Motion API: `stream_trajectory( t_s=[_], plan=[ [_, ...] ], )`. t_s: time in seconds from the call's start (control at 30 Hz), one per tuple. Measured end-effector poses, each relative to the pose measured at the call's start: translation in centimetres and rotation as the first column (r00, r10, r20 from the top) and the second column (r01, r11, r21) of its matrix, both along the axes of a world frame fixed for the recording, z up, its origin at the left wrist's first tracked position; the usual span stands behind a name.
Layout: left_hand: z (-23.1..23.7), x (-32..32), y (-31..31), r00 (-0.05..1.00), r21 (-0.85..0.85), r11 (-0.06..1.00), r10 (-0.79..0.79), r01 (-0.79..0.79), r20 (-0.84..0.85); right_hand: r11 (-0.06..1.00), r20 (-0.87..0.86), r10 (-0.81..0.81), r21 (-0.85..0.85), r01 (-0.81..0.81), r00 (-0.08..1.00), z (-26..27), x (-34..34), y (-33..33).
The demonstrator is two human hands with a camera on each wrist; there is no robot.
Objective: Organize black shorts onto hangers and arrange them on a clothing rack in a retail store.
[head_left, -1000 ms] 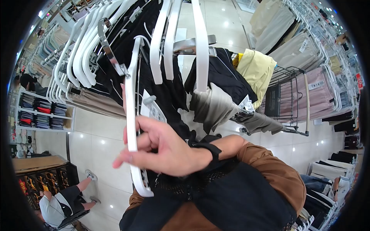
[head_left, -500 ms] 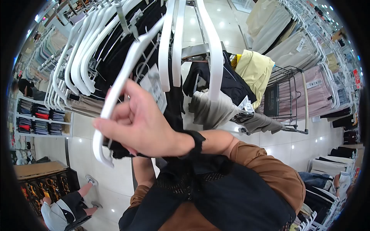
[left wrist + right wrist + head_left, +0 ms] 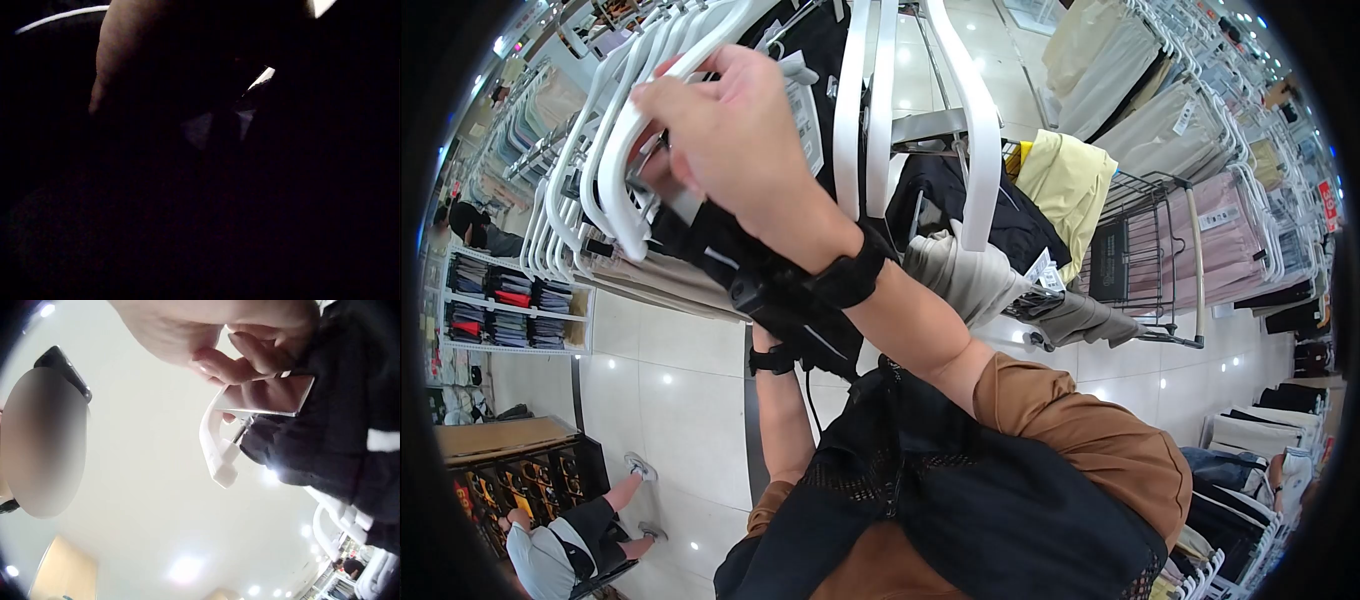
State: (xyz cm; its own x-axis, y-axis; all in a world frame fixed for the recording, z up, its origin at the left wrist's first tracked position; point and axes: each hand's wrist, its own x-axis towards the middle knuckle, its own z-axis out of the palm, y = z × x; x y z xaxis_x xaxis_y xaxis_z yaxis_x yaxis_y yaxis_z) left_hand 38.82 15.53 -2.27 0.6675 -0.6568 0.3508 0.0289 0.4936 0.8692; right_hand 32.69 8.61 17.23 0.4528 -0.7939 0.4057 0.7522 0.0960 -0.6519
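At the upper left of the head view, my right hand curls its fingers round a white hanger. The right wrist view shows that hand above the hanger's curved end, with a shiny metal clip under the fingers and black cloth beside it. Below, in the head view, my left forearm rises to the black garment, which hides the left hand. The dark left wrist view shows only a skin-toned part of the left hand; its fingers cannot be made out.
More white hangers crowd the left rack; several hang at centre. Right of them stands a wire cart with yellow cloth. Racks of trousers line the right. A person is at lower left.
My right hand has moved up and left with the hanger, toward the hangers on the left rack. More of the left forearm shows below the black garment.
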Motion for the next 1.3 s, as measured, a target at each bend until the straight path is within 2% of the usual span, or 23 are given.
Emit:
stream_trajectory(
  t_s=[0.13, 0.4, 0.53, 0.57, 0.6, 0.67, 0.73, 0.77, 0.8, 0.87, 0.93, 1.0, 1.07, 1.13, 1.2, 1.23, 1.3],
  plan=[
    [-0.3, -0.7, 0.8, 0.999, -0.007, 0.999, 0.036, -0.036, 0.000, 0.999, 0.036, 0.034, 0.024, -0.035, 0.999, -0.5, -0.4, -0.6],
    [-0.5, -2.6, 2.6, 0.996, -0.012, 0.996, 0.089, -0.089, 0.009, 1.000, 0.010, -0.003, 0.013, 0.002, 1.000, -1.2, -1.2, -0.5],
    [0.2, -4.1, 3.1, 0.994, -0.020, 0.994, 0.110, -0.110, 0.020, 0.995, 0.010, -0.065, 0.081, 0.064, 0.998, -1.6, -1.3, 0.5],
    [0.7, -5.1, 3.5, 0.942, -0.038, 0.943, 0.326, -0.329, -0.077, 0.988, 0.035, -0.112, 0.113, 0.108, 0.993, -2.0, -1.3, 1.2],
    [2.5, -6.4, 3.5, 0.858, -0.148, 0.848, 0.513, -0.510, -0.014, 0.973, 0.043, -0.225, 0.056, 0.223, 0.973, -2.7, -1.4, 2.2],
    [4.4, -7.7, 4.8, 0.736, -0.321, 0.724, 0.669, -0.611, 0.107, 0.882, -0.026, -0.435, -0.213, 0.420, 0.900, -5.4, -2.0, 3.9],
    [6.2, -7.6, 5.9, 0.639, -0.517, 0.678, 0.713, -0.523, 0.289, 0.732, 0.062, -0.549, -0.445, 0.515, 0.834, -7.5, -4.2, 6.4],
    [7.1, -7.4, 6.6, 0.640, -0.542, 0.715, 0.674, -0.441, 0.368, 0.713, 0.027, -0.525, -0.532, 0.457, 0.851, -8.6, -5.9, 7.4],
    [8.4, -7.5, 6.7, 0.637, -0.545, 0.713, 0.677, -0.442, 0.368, 0.687, -0.010, -0.501, -0.612, 0.391, 0.865, -9.7, -7.7, 8.0],
    [11.5, -7.5, 6.4, 0.707, -0.410, 0.876, 0.458, -0.254, 0.539, 0.684, -0.093, -0.472, -0.666, 0.297, 0.877, -12.3, -10.2, 8.2],
    [14.2, -8.3, 5.4, 0.803, -0.266, 0.933, 0.348, -0.243, 0.483, 0.793, -0.261, -0.425, -0.569, 0.217, 0.867, -14.6, -12.2, 8.1],
    [15.9, -7.9, 4.0, 0.808, -0.121, 0.982, 0.190, -0.147, 0.558, 0.842, -0.400, -0.392, -0.518, 0.149, 0.828, -16.9, -14.3, 6.9],
    [17.1, -8.0, 2.4, 0.824, -0.062, 0.998, 0.057, -0.027, 0.563, 0.872, -0.464, -0.402, -0.455, 0.177, 0.789, -18.3, -16.4, 5.9],
    [17.6, -8.3, 1.2, 0.729, 0.028, 0.996, 0.047, -0.090, 0.683, 0.906, -0.546, -0.379, -0.383, 0.180, 0.747, -19.4, -18.7, 5.3],
    [17.9, -8.4, -0.2, 0.689, 0.075, 0.983, 0.063, -0.168, 0.722, 0.911, -0.592, -0.393, -0.355, 0.210, 0.704, -20.7, -20.7, 4.7],
    [17.8, -8.5, -1.0, 0.689, 0.078, 0.984, 0.056, -0.163, 0.723, 0.904, -0.610, -0.417, -0.354, 0.240, 0.673, -21.2, -21.6, 4.7],
    [17.5, -8.3, -2.6, 0.770, 0.142, 0.982, 0.007, -0.126, 0.638, 0.894, -0.630, -0.445, -0.352, 0.277, 0.637, -21.6, -22.5, 4.7]
  ],
)
